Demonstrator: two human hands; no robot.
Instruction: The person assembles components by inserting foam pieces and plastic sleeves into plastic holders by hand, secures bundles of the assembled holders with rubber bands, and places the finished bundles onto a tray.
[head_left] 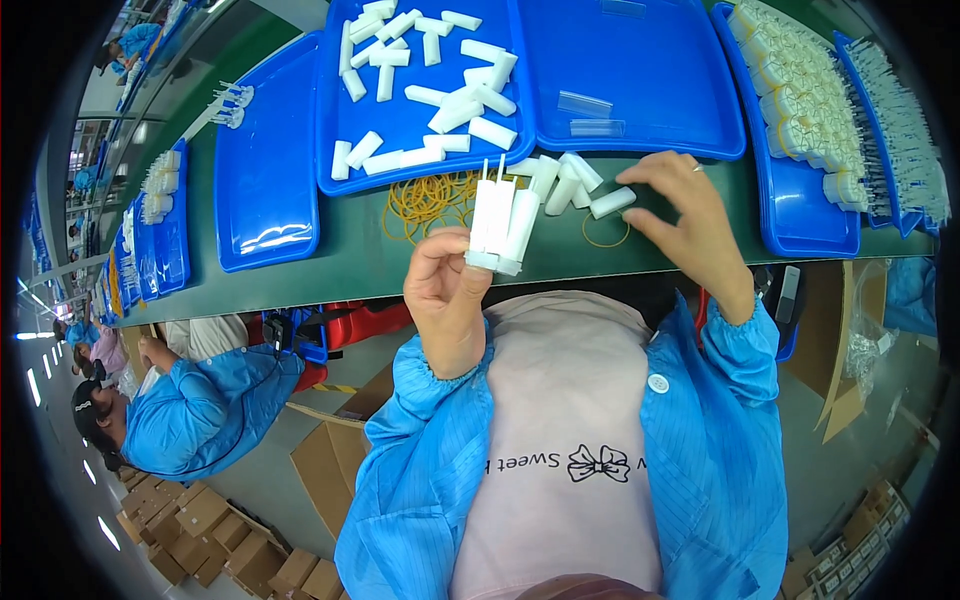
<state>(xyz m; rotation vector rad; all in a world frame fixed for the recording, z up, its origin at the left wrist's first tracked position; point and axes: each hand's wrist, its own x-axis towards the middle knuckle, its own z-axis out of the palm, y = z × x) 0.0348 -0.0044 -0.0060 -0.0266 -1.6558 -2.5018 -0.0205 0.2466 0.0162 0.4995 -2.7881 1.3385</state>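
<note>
In the head view, the left hand [445, 300] grips one white plastic pronged holder [495, 264] bearing at least two upright white tubes [490, 218], above the green tabletop [365, 262]. The right hand's [695, 222] fingers stand apart around one lying white cylinder [612, 203], near one loose yellow rubber band [607, 246].

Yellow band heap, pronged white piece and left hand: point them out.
Yellow band heap [424, 204]: head view, heap's middle.
Pronged white piece [496, 222]: head view, its body's middle.
Left hand [446, 302]: head view, hand's middle.

Left hand [446, 305] is partly hidden behind the white holder [490, 222], two middle trays [660, 85] get chopped up top tbh.
</note>
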